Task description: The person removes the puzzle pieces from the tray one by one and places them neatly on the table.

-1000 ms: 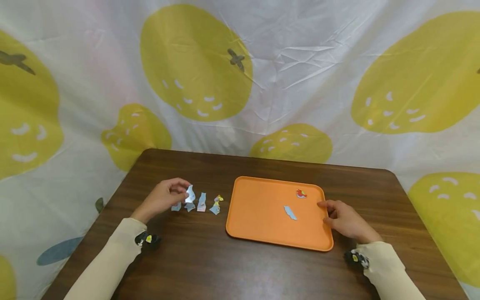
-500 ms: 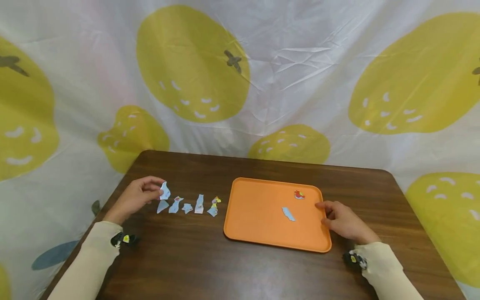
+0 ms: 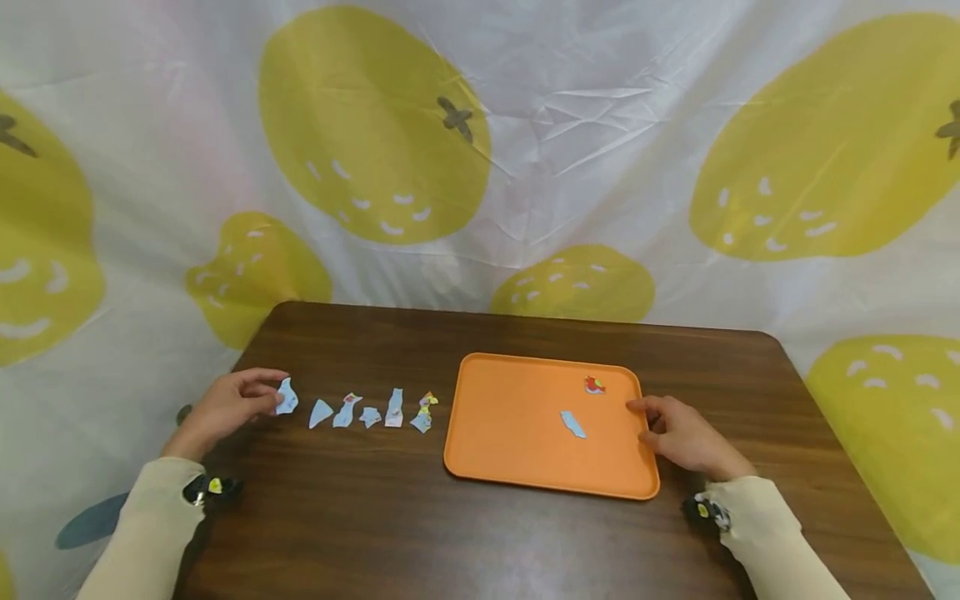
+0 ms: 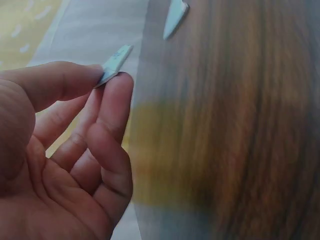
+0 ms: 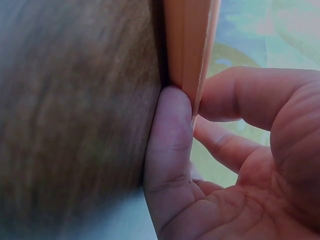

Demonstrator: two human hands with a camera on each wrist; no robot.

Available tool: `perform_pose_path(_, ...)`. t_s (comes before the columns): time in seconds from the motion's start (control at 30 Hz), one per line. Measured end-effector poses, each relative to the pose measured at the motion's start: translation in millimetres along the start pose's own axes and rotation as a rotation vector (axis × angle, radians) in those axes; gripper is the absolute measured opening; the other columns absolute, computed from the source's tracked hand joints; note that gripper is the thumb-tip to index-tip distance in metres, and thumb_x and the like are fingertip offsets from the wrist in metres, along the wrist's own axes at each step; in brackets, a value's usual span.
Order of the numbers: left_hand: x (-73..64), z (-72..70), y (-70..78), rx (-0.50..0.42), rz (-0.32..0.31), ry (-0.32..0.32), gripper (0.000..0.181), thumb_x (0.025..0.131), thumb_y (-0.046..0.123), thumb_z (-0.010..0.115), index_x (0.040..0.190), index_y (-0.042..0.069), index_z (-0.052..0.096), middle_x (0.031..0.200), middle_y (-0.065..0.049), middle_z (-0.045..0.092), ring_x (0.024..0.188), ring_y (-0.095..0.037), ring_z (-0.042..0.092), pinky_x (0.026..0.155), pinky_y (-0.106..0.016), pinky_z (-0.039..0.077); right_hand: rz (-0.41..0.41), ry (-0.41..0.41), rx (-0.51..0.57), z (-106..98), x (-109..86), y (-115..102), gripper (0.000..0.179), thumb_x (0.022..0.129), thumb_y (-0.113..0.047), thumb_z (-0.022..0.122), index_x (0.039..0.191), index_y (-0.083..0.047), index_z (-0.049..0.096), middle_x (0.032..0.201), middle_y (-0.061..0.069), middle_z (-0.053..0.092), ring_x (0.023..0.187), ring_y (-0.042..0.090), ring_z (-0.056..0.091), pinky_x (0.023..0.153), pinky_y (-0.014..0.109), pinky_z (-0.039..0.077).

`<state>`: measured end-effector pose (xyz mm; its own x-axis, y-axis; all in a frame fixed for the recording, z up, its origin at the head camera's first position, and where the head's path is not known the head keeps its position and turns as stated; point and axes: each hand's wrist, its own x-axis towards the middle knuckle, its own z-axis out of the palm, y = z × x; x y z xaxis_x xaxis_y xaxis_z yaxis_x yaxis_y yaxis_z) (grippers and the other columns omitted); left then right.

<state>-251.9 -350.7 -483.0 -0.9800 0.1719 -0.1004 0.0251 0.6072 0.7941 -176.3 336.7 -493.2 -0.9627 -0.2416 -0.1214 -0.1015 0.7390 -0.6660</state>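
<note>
At the table's left side, my left hand (image 3: 234, 408) pinches a light blue puzzle piece (image 3: 287, 397) between thumb and fingertips. The left wrist view shows this stiff, thin piece nearly edge-on above the fingertips. Just right of it, a row of several similar pieces lies on the wood, starting with a pointed blue piece (image 3: 320, 412) and ending with a yellow-topped piece (image 3: 424, 413). My right hand (image 3: 686, 435) grips the right rim of an orange tray (image 3: 517, 454). In the right wrist view the thumb and fingers (image 5: 170, 130) sit on either side of that rim.
On the tray lie a red bird-like piece (image 3: 594, 384) and a blue strip-shaped piece (image 3: 573, 424), apart from each other. The brown wooden table (image 3: 420, 533) meets a fruit-patterned curtain (image 3: 570, 150) along its back edge.
My left hand has carried the blue piece leftward, past the row, and lower toward the table. The row's left pieces have come into full view. My right hand stays at the tray's rim.
</note>
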Motion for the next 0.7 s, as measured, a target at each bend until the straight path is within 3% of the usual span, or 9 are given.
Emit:
perform_pose_path(0.3,-1.2,4.7,-4.5,0.087,-0.050,-0.101,0.046,0.098,0.016,0.074,0.139,-0.001,0.062,0.105,-0.013,0.078,0.085,-0.019,0.074,0.069,-0.033,0.054,0.012,-0.006,0.016,2,-1.5,0,0.051,0.092,-0.004,0.072,0.141,0.003,0.061,0.097,0.008,0.066,0.082,0.018,0.059,0.067,0.026,0.051)
perform_pose_path(0.57,2.9,14.9,-8.7,0.107,-0.038,-0.051,0.040,0.095,0.010,0.073,0.132,-0.001,0.064,0.100,-0.012,0.077,0.082,-0.018,0.069,0.067,-0.031,0.050,0.009,0.007,0.008,1,-1.5,-2,0.051,0.091,-0.002,0.072,0.141,0.003,0.062,0.098,0.008,0.066,0.083,0.019,0.058,0.067,0.026,0.051)
perform_pose_path(0.7,3.2,19.1,-8.5,0.142,-0.062,-0.021,0.039,0.095,0.012,0.074,0.131,-0.001,0.067,0.101,-0.009,0.078,0.084,-0.016,0.066,0.070,-0.030,0.050,0.004,0.010,0.002,0,-2.1,-2,0.050,0.091,-0.002,0.072,0.140,0.004,0.062,0.098,0.008,0.066,0.083,0.018,0.058,0.068,0.026,0.050)
